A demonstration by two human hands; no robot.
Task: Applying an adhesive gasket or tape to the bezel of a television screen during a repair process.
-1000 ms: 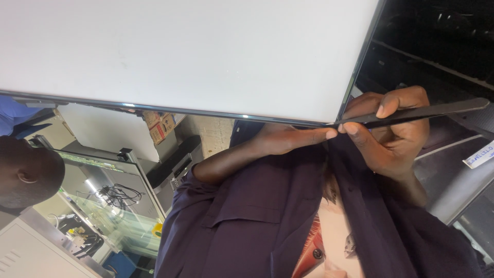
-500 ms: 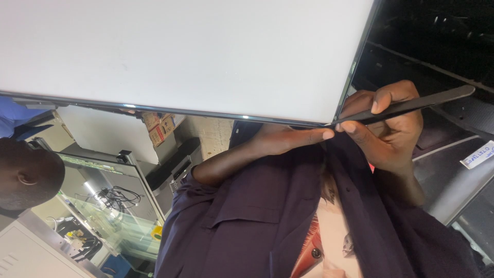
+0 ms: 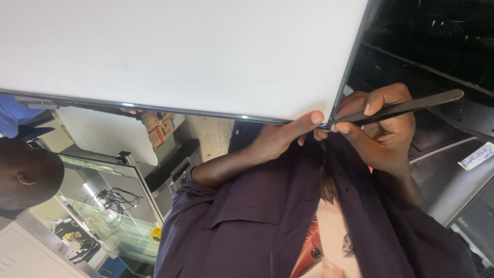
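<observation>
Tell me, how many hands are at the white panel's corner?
2: the left hand has its thumb on the white panel's bottom edge; the right hand beside it holds a slim dark tool. Others may be hidden.

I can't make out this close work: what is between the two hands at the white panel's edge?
In the head view, the white panel's corner and the tip of the black tweezers lie between the left hand and the right hand, which holds them.

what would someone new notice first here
A big flat white panel with a thin dark edge fills the upper frame. At its lower right corner, the right hand pinches a slim black tweezer-like tool against the edge, while the left hand steadies the corner from below.
</observation>
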